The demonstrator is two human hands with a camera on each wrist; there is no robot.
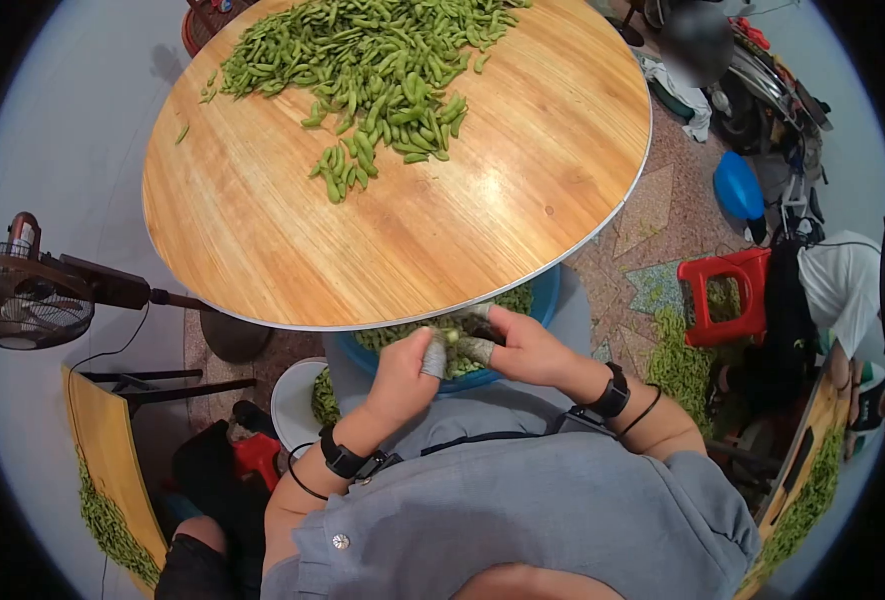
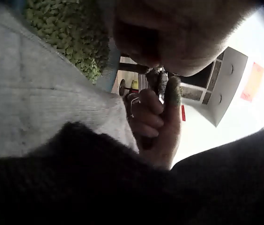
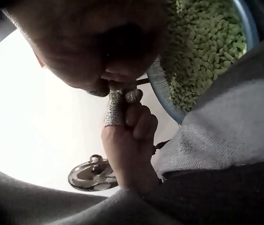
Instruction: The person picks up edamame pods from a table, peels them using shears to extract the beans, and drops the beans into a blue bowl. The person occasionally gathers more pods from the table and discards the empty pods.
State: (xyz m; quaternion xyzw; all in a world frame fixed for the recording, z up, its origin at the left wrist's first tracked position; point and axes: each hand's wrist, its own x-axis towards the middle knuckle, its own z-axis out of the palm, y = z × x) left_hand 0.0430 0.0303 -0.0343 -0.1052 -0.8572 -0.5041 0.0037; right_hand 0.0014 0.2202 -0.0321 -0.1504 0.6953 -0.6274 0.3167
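Over a blue tub (image 1: 551, 300) of green beans, the left hand (image 1: 401, 376) and right hand (image 1: 535, 352) meet at their fingertips. Between them they pinch a small green pod (image 1: 451, 336), largely covered by the fingers. Grey wrapping covers the left thumb and some right-hand fingertips. In the left wrist view, the right hand (image 2: 153, 124) has its fingers curled beneath the left hand (image 2: 183, 35). The right wrist view has the left hand (image 3: 131, 136) with curled fingers and a wrapped thumb, touching the right hand (image 3: 87, 47); the pod is too dark to make out there.
A round wooden table (image 1: 433, 235) with a heap of green pods (image 1: 373, 60) stands just beyond the hands. Left are a fan (image 1: 28, 295) and a white bucket (image 1: 293, 405). At right, a red stool (image 1: 725, 335) stands near pods on the floor, with another person beside it.
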